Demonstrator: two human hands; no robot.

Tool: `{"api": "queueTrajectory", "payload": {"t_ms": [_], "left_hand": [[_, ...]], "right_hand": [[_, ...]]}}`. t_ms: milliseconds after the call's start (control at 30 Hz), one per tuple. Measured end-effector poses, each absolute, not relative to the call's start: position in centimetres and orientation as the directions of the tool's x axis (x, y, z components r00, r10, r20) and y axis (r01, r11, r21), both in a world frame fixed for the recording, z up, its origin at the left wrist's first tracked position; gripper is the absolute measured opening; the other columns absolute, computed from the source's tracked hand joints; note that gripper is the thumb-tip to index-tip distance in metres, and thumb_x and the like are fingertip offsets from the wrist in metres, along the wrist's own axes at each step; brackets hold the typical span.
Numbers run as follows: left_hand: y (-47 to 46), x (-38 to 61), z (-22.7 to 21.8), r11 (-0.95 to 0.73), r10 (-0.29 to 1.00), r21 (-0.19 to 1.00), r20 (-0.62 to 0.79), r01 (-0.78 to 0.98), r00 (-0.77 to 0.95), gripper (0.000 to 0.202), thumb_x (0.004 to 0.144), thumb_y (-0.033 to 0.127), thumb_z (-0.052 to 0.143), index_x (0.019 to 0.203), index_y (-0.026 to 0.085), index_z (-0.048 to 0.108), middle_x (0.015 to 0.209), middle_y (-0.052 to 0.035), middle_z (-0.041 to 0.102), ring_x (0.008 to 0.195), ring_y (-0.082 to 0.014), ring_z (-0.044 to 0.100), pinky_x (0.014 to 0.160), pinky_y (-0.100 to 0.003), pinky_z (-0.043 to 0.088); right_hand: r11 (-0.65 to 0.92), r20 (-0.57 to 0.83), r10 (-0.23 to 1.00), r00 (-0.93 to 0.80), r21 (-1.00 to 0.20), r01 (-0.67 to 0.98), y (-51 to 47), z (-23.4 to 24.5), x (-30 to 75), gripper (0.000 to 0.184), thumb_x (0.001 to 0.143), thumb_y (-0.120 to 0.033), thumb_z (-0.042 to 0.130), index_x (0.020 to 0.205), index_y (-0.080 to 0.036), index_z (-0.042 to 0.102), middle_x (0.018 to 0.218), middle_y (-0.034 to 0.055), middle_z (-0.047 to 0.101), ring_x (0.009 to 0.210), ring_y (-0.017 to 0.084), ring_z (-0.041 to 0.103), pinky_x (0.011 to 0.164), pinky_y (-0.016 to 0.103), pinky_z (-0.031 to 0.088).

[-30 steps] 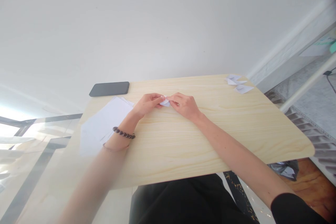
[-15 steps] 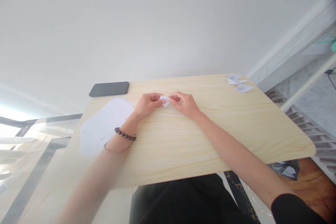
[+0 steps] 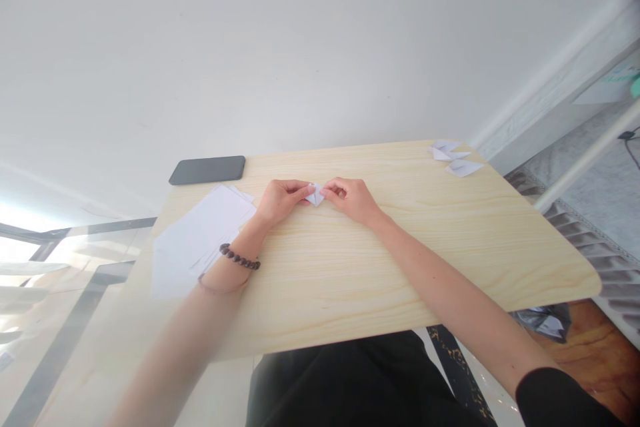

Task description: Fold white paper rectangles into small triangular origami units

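Note:
Between my hands, a little above the middle of the tabletop, is a small folded piece of white paper. My left hand, with a dark bead bracelet at its wrist, pinches the paper's left side between thumb and fingers. On the right side, the thumb and forefinger of my right hand grip the paper's edge. The paper comes to a point towards me, and parts of it are covered by my fingertips.
A stack of white paper sheets lies left of my left forearm. Behind it rests a dark phone. Folded white paper pieces sit at the far right corner of the wooden table. A white wall stands behind the table.
The folded paper has turned slightly and lies flatter, its point now facing me. My right fingers have drawn closer together on its edge. The other things have not moved.

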State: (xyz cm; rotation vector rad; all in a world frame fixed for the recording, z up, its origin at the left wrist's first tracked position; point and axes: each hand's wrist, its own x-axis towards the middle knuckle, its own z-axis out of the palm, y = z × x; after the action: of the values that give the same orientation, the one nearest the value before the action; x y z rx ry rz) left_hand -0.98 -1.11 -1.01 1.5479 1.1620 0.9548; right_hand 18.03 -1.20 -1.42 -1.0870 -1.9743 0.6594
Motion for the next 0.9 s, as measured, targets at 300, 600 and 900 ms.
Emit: {"api": "queueTrajectory", "payload": {"t_ms": [300, 600, 900], "left_hand": [[-1.33, -0.40, -0.39, -0.159, 0.958, 0.951, 0.085, 0.264, 0.273, 0.041, 0.071, 0.050, 0.060, 0.089, 0.014, 0.066, 0.088, -0.0076, 0.068, 0.077, -0.0176, 0.062, 0.070, -0.028, 0.049], [-1.72, -0.51, -0.20, -0.109, 0.939, 0.952, 0.004, 0.286, 0.345, 0.035, 0.069, 0.042, 0.064, 0.090, 0.014, 0.063, 0.086, -0.0055, 0.068, 0.082, -0.0186, 0.062, 0.071, -0.028, 0.047], [-1.44, -0.08, -0.23, -0.175, 0.952, 0.902, 0.052, 0.395, 0.302, 0.030, 0.069, 0.041, 0.061, 0.080, 0.013, 0.061, 0.068, -0.0017, 0.064, 0.062, -0.0132, 0.057, 0.057, -0.022, 0.042]], "right_hand": [[0.462, 0.363, 0.883, -0.298, -0.784, 0.414, -1.19, -1.12, 18.19, 0.025, 0.081, -0.038, 0.049, 0.079, -0.016, 0.062, 0.069, 0.0013, 0.064, 0.059, 0.011, 0.055, 0.058, 0.022, 0.040], [0.433, 0.331, 0.891, -0.311, -0.825, 0.362, -1.20, -1.03, 18.18, 0.025, 0.080, -0.038, 0.049, 0.078, -0.016, 0.062, 0.070, 0.0018, 0.065, 0.062, 0.012, 0.058, 0.058, 0.022, 0.042], [0.443, 0.343, 0.889, -0.303, -0.809, 0.386, -1.19, -1.13, 18.21, 0.024, 0.081, -0.037, 0.048, 0.078, -0.017, 0.061, 0.070, 0.0018, 0.065, 0.061, 0.011, 0.057, 0.058, 0.023, 0.042]]}}
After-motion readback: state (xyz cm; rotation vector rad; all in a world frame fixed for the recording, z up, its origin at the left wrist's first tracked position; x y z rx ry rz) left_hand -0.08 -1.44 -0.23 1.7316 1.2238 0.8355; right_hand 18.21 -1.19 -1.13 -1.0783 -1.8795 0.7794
